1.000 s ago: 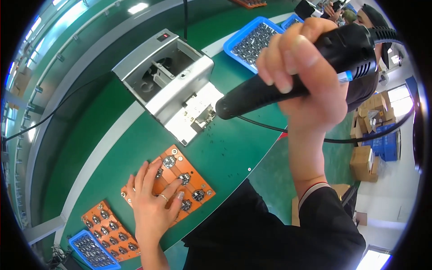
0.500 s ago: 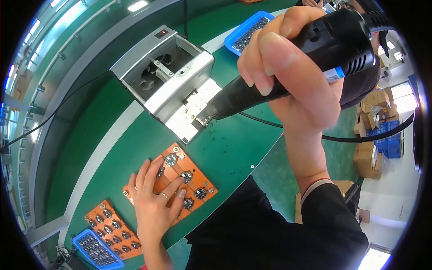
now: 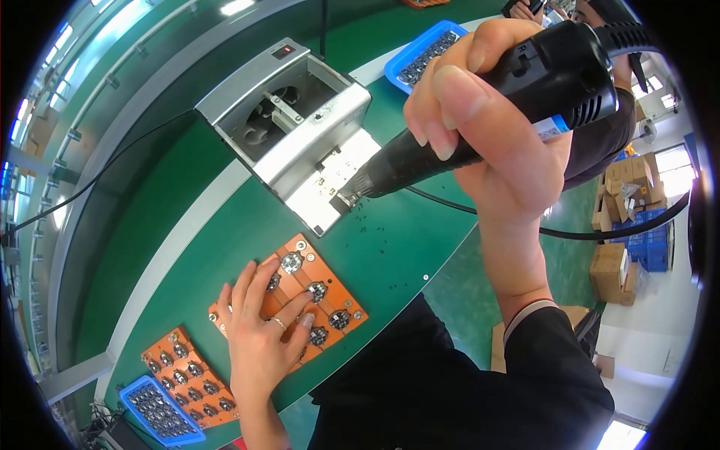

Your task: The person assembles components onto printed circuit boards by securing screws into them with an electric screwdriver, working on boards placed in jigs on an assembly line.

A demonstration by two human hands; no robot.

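Observation:
A black electric screwdriver is gripped in my right hand, fingers wrapped round its body. Its tip meets the bright front plate of a grey metal screw feeder. On an orange fixture plate lies my left hand, fingers spread, with a ring on one finger. Small round circuit boards sit in the plate's recesses; one fingertip is at a board near the middle. My hand hides part of the plate.
A second orange plate with several round parts lies at the lower left, beside a blue tray of small parts. Another blue tray stands behind my right hand. Small dark screws are scattered on the green table. A person is at the far right.
The whole view has shifted slightly, so the feeder and fixture appear a little further right. Both hands keep their places: screwdriver tip at the feeder, left hand on the plate.

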